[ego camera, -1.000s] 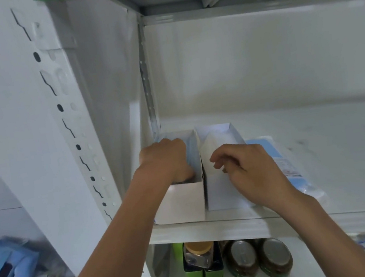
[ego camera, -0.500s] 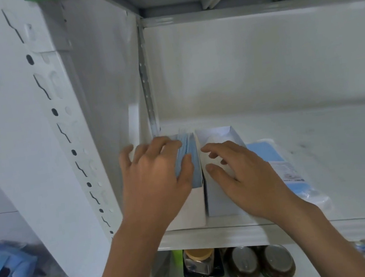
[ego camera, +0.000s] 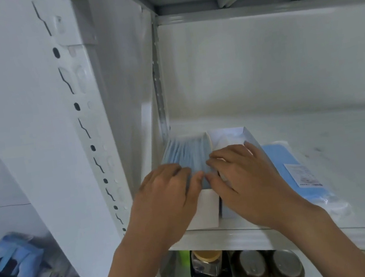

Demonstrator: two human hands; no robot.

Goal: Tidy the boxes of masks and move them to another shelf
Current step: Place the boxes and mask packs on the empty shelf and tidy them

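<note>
Boxes first: two open white ones stand side by side at the left end of the shelf (ego camera: 285, 229), touching each other, against the shelf's side wall. The left box (ego camera: 208, 212) is packed with blue masks (ego camera: 188, 154) standing on edge; the right box (ego camera: 228, 135) holds white contents we cannot make out well. Our left hand (ego camera: 169, 202) lies over the near end of the blue masks, fingers bent down onto them, pressing rather than pinching. Our right hand (ego camera: 245, 183) rests across the right box, fingers fairly straight, thumb by the wall between the boxes. Whether either hand truly grips anything we cannot tell; both look spread and flat.

We judge this to be the tidying step, with the move to another shelf not yet begun. To do it well, we should press the masks level and below the rim, keeping the stack square. Then we should grip each box by its side walls before lifting. A sealed blue mask packet (ego camera: 301, 179) lies just right of the boxes.
</note>
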